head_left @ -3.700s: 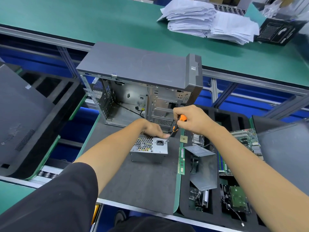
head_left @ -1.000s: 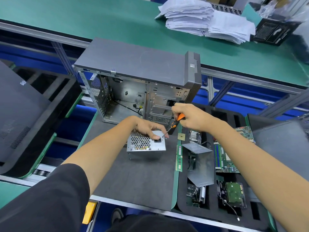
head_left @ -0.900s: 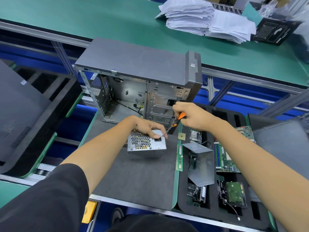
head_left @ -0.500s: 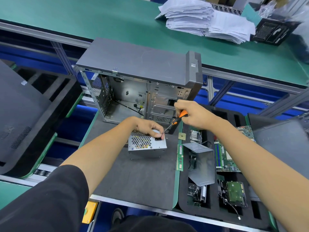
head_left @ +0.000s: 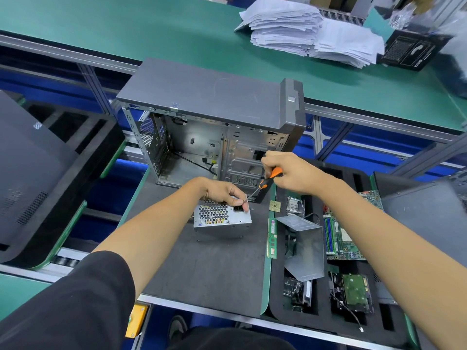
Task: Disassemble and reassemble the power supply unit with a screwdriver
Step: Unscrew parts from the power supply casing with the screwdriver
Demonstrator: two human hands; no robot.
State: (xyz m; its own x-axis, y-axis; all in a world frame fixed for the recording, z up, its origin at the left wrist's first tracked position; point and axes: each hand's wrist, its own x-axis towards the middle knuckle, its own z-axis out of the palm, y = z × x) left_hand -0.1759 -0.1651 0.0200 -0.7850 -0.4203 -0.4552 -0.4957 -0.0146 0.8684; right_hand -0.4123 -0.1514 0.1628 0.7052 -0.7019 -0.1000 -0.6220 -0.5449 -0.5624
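The power supply (head_left: 222, 215) sits on the dark mat (head_left: 202, 261) just in front of the open computer case (head_left: 214, 122). The left hand (head_left: 225, 193) grasps its top edge, fingers curled over. The right hand (head_left: 288, 173) grips the orange-handled screwdriver (head_left: 265, 183), tip at the supply's upper right corner. A parts tray (head_left: 280, 309) lies right.

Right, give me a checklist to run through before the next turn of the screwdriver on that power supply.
1. Left hand steadies power supply unit: ok.
2. Right hand grips screwdriver handle: ok.
3. Tip seated in a screw at the unit's top right corner: cannot tell, fingers hide it.
4. Unit flat on the grey mat: ok.
5. Left fingertips clear of the tip: not ok, they sit right beside it.
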